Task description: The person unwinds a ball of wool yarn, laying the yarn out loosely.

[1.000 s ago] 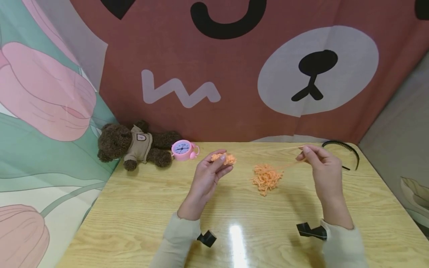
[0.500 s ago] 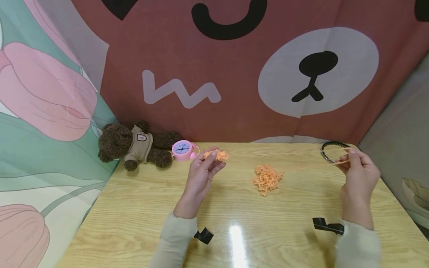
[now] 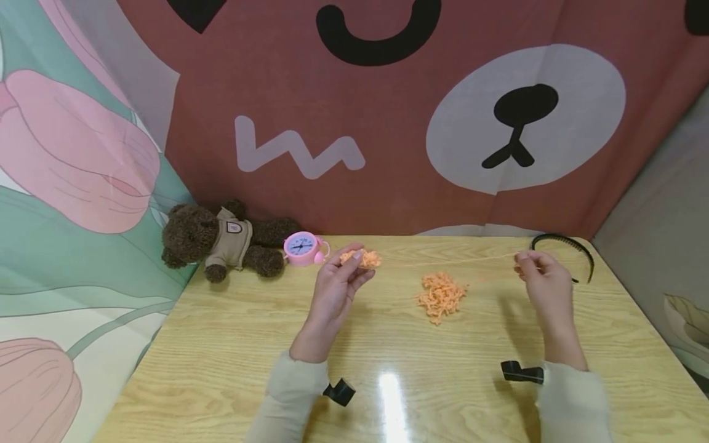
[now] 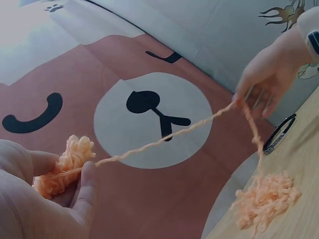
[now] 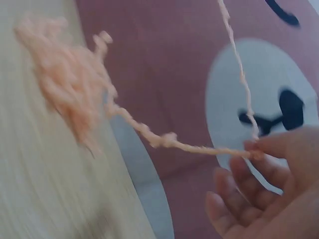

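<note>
My left hand grips a small wound bundle of orange yarn between thumb and fingers, above the table. In the left wrist view the yarn bundle shows loops sticking out past the thumb. A single yarn strand runs taut from it across to my right hand, which pinches it between thumb and fingertips. From that pinch the strand sags to a loose orange yarn heap lying on the table between the hands.
A brown teddy bear lies at the back left of the wooden table. Beside its feet is a pink alarm clock. A black headband rests at the back right, just behind my right hand. A printed cloth hangs behind the table.
My right hand swung out to the right, then came back left, still pinching the strand. The left hand shifted slightly left and then back a little. The heap looks unchanged.
</note>
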### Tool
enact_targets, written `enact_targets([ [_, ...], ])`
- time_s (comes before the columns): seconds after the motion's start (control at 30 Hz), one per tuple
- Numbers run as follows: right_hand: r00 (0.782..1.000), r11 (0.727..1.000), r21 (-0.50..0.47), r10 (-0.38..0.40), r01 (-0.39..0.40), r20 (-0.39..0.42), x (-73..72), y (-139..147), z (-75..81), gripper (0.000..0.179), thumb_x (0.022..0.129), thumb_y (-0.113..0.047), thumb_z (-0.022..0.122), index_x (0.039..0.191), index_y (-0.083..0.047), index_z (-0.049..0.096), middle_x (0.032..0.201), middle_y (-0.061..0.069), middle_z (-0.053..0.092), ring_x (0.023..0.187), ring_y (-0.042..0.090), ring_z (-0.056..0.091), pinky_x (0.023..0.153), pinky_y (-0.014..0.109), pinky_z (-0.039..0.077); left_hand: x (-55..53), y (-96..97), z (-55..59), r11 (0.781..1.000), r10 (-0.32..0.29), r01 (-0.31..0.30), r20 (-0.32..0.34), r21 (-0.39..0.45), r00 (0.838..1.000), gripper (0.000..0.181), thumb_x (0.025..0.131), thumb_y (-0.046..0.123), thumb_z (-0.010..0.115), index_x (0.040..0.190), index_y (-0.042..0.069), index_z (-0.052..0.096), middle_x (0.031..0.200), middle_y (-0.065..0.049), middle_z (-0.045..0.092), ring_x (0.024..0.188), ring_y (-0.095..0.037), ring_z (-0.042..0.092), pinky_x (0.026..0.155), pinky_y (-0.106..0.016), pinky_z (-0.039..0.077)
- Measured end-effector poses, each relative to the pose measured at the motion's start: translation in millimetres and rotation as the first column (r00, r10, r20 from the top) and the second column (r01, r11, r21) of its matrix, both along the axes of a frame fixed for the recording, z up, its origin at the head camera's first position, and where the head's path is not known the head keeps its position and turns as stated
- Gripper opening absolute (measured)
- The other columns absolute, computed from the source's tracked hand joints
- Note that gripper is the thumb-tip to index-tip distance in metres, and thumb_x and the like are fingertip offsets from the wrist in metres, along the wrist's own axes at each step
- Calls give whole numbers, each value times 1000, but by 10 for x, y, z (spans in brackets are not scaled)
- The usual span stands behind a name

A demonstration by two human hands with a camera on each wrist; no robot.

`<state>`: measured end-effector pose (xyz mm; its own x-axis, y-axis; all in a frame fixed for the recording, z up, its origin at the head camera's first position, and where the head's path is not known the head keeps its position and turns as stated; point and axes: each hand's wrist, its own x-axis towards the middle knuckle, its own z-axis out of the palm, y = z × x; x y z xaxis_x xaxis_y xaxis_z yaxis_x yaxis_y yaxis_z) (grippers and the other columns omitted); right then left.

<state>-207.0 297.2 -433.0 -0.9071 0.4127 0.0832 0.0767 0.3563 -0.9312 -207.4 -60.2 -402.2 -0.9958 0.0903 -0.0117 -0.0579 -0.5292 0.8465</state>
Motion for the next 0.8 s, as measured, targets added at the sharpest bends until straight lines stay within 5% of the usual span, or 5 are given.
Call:
enact_targets([
  [0.1,983,944,275,180,-182,32,14,-189,-48,42,105,-41,53,126,-8,68,109,5,74,94,8,68,73,22,53,24,46,-24,1000,-23,23,13,13,1000,19,102,6,58,120,4,62,106,-3,65,89,-12,69,85,-26,60],
  [0.23,947,864,401,318,-304,33,57,-464,-66,41,106,-39,52,129,-8,67,116,17,73,102,33,69,73,37,54,58,80,-45,999,-46,45,16,13,999,15,101,1,58,114,6,61,103,-3,66,88,-12,72,87,-27,61],
  [0.37,906,839,388,422,-382,-21,102,-767,-26,38,106,-35,55,134,-12,65,121,12,72,107,31,69,81,44,58,83,103,-32,997,-77,78,-9,22,997,13,100,-1,59,111,6,59,97,-1,65,86,-11,72,88,-30,61],
  [0.63,700,675,283,714,-681,-20,215,-1239,32,68,103,-29,62,161,-15,29,153,11,51,139,36,51,109,57,45,139,163,10,984,-179,179,-8,-25,984,14,100,0,58,113,7,62,102,-2,66,88,-12,72,85,-28,61],
  [0.8,662,640,232,749,-733,24,258,-1327,29,51,101,-35,63,146,-11,55,127,8,70,121,29,64,100,52,53,144,167,11,976,-212,211,-9,-56,977,25,101,3,59,125,-3,59,104,-1,67,88,-10,72,85,-25,61],
])
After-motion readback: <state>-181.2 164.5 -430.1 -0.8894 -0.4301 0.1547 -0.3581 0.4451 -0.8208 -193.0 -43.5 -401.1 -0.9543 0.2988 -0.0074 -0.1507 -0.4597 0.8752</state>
